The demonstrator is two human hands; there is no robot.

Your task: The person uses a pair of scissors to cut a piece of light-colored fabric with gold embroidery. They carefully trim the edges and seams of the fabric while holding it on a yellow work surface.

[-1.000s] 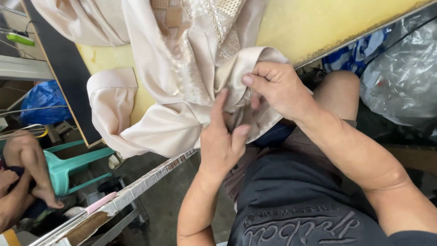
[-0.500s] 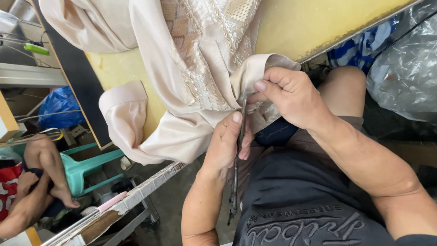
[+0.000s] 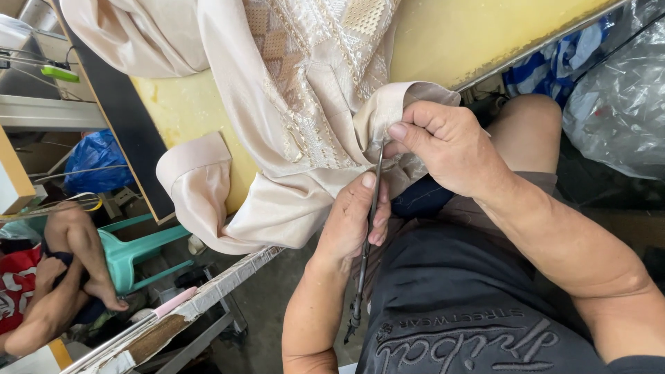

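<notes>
Seated at the edge of a yellow work surface [image 3: 471, 41], you pinch a folded edge of the cream embroidered garment [image 3: 305, 90] between thumb and fingers of your right hand [image 3: 450, 145], closed tight on the cloth, while your left hand [image 3: 353, 221] is wrapped around a long, thin metal tool [image 3: 367, 235] whose tip runs up into the fold. The garment lies spread across the surface, one cuffed sleeve [image 3: 197, 183] hanging off the near edge toward your lap. Hold the fabric taut at the pinch so the tip meets only the stitch line, keep the tool nearly parallel to the cloth to spare the embroidery, and work in short strokes away from your thumb. Another person sits beside a green plastic chair [image 3: 138, 249] at left.
</notes>
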